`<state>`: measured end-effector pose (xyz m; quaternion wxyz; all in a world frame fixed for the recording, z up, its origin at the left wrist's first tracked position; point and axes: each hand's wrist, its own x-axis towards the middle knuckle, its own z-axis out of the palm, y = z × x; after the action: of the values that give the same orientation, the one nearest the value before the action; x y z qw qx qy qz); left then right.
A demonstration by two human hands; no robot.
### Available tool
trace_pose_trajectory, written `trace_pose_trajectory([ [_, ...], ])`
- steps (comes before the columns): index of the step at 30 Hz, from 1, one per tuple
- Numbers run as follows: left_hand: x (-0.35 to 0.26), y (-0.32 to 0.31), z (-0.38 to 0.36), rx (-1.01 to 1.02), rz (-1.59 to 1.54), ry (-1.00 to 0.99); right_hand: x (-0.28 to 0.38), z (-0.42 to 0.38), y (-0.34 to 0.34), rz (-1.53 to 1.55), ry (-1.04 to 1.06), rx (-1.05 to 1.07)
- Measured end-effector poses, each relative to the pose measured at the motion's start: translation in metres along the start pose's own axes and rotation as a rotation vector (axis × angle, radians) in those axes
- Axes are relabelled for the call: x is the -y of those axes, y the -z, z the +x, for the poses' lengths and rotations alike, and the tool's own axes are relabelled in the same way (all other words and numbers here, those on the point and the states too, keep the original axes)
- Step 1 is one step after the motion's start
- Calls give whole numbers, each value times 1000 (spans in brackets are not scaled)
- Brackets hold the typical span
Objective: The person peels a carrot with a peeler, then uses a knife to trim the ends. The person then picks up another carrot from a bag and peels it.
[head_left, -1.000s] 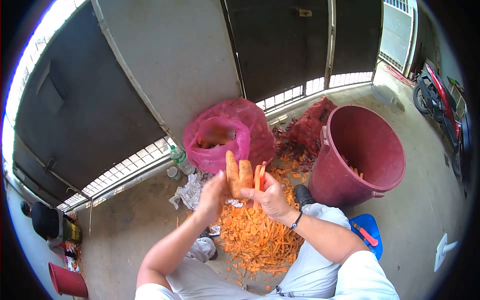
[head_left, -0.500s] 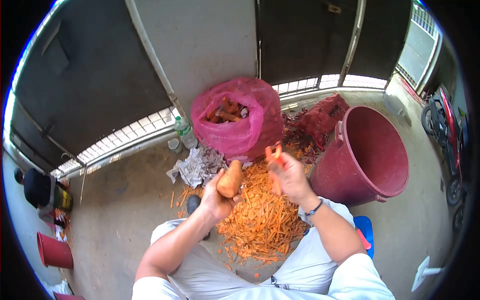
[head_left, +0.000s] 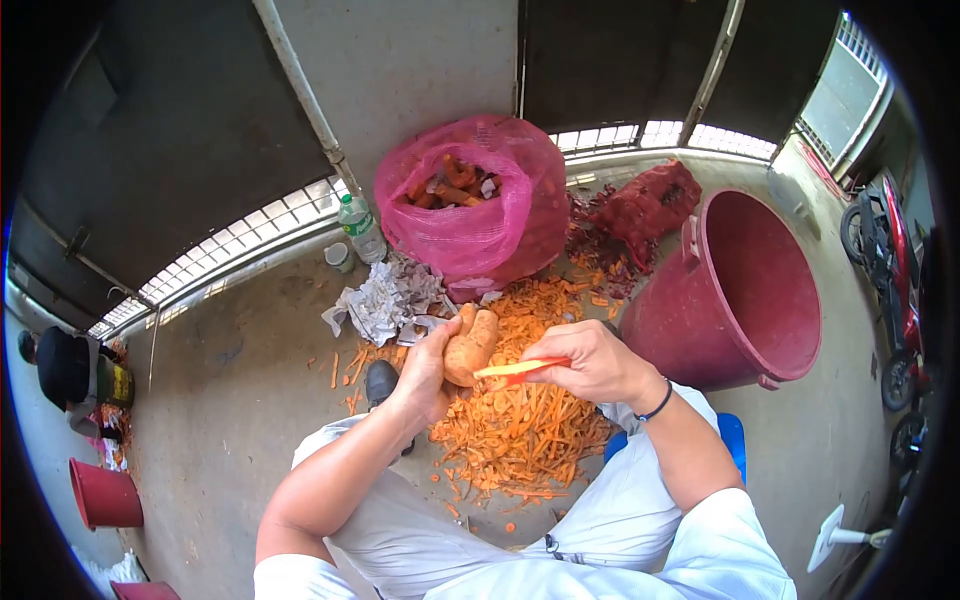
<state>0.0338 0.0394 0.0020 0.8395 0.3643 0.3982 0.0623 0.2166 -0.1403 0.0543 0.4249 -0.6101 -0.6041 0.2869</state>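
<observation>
Over the heap of orange carrot peelings (head_left: 520,440), my left hand (head_left: 425,368) is wrapped round a thick carrot (head_left: 474,346), its rounded top pointing up and away from me. Coming in from the right, my right hand (head_left: 592,362) grips a red peeler (head_left: 522,371). A yellow-orange strip shows along the peeler, and its tip is right at the carrot's lower side. The peelings lie on the floor between my legs.
Beyond the heap stands a pink mesh sack (head_left: 480,250) of carrots. Crumpled paper (head_left: 385,300) and a plastic bottle (head_left: 362,230) are left of it. A large maroon bin (head_left: 665,320) leans at the right, near a red net sack (head_left: 650,215). Further left is a red bucket (head_left: 105,495).
My right hand has swung down and left, bringing the peeler from a raised, blurred position to the carrot. The carrot has shifted slightly up in view and turned a little in my left hand.
</observation>
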Motion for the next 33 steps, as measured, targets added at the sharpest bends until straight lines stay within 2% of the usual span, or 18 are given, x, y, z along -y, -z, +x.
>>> trace_pose_trajectory([
  [3,2,-5,-9,124,46,1,9,-3,2,-81,-14,-21],
  [5,6,-4,-8,130,57,11,9,-5,2,-85,-57,-25],
  [7,8,-8,-10,141,67,18,7,-7,-1,-119,92,-63],
  [10,10,-16,-16,53,51,-8,4,-11,-5,-148,108,-50],
  [16,-1,-19,-22,183,56,-9,10,-11,12,-46,91,-3],
  [19,2,-26,-25,105,32,-13,12,-11,17,21,41,39],
  [21,3,-22,-29,234,55,-47,10,-14,30,80,-48,-5],
  [22,1,-17,-31,235,53,-43,-4,-17,40,63,-60,-82],
  [23,-2,-10,-35,254,97,-2,-18,-18,50,-219,-66,-212],
  [24,-4,-7,-38,274,143,37,-32,-20,66,-431,-207,-248],
  [26,-4,-12,-42,228,140,40,-53,-26,83,-253,-399,-387],
  [28,3,-5,-31,114,-2,47,-45,-23,75,-192,-356,-395],
  [30,7,9,-21,108,-14,88,-26,-20,57,-63,-243,-339],
  [32,9,20,-12,315,-149,133,-17,-15,34,45,-73,-153],
  [33,12,19,-8,286,-93,111,-6,-12,25,32,22,-97],
])
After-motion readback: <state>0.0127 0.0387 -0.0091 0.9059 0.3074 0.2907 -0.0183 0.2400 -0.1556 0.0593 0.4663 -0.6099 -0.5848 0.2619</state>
